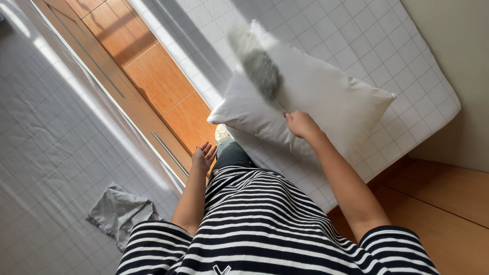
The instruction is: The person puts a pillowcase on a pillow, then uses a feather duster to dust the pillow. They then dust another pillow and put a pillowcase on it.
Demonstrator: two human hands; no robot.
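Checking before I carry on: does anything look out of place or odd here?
Yes. A crumpled grey cloth lies loose on the left mattress. The white pillow, gripped by the right hand, has a blurred grey patch; stain or shadow, unclear. Left hand is empty.

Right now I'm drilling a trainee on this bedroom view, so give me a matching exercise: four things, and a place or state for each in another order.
Things:
1. white pillow
2. grey cloth
3. left hand
4. right hand

Places or states:
A. crumpled on the quilted bed at left
B. open, fingers spread, touching nothing
C. gripping the pillow's lower edge
D. lifted over the quilted mattress at right

Pairs: 1-D, 2-A, 3-B, 4-C
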